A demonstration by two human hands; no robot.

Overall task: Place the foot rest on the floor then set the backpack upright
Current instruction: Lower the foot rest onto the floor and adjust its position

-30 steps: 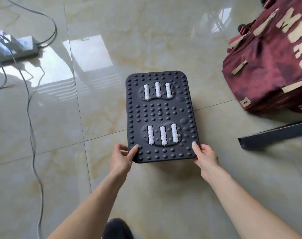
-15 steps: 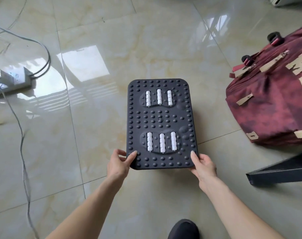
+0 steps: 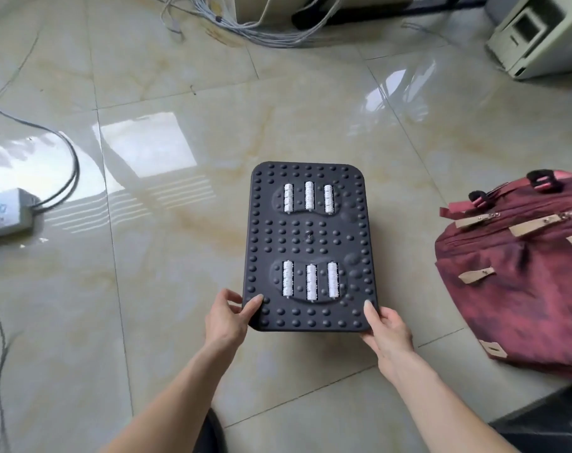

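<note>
The foot rest (image 3: pixel 309 238) is a black studded board with two sets of white rollers, lying flat-side up low over the glossy tile floor in the middle of the view. My left hand (image 3: pixel 227 317) grips its near left corner, thumb on top. My right hand (image 3: pixel 387 331) grips the near right corner the same way. Whether the board touches the floor I cannot tell. The backpack (image 3: pixel 520 282) is dark red with tan zipper tabs and lies on its side on the floor to the right, apart from the board.
A white power strip (image 3: pixel 6 210) with dark cables lies at the left. A bundle of grey cables (image 3: pixel 265 31) and beige equipment (image 3: pixel 539 34) sit at the back. A dark bar (image 3: pixel 546 420) crosses the bottom right corner. My dark shoe (image 3: pixel 209 433) is at the bottom.
The view has tilted up, showing cables and equipment at the back. The foot rest, still held by both hands, sits lower and nearer the floor. The backpack appears lower in view.
</note>
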